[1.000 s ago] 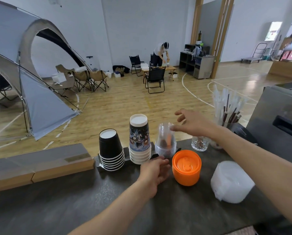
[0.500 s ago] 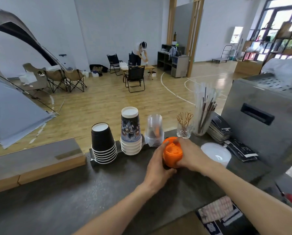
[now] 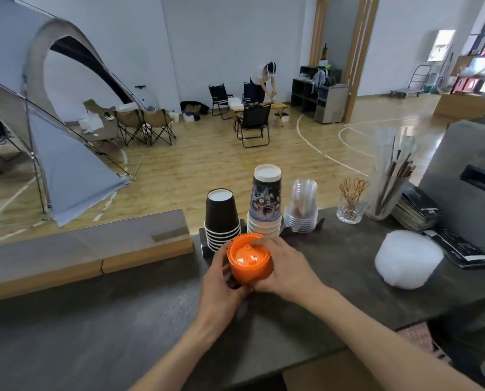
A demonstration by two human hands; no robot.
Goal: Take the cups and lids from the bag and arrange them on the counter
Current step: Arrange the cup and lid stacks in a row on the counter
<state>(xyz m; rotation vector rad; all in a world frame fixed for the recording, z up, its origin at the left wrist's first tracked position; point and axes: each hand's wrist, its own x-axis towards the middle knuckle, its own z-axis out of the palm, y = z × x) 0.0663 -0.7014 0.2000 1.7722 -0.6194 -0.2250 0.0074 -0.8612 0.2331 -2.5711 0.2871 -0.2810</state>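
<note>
Both hands clasp a stack of orange lids on the counter.

The orange lids (image 3: 249,258) are glossy round plastic, stacked into a short drum, standing on the dark matte counter (image 3: 94,320). The left hand (image 3: 221,289) wraps the stack's left side; the right hand (image 3: 285,270) grips its right side, fingers over the top rim. Just behind the lids stand upturned stacks: black cups (image 3: 222,218), printed cups (image 3: 265,206) and clear cups (image 3: 303,206). A white bagged bundle (image 3: 407,259) lies well to the lids' right.
</note>
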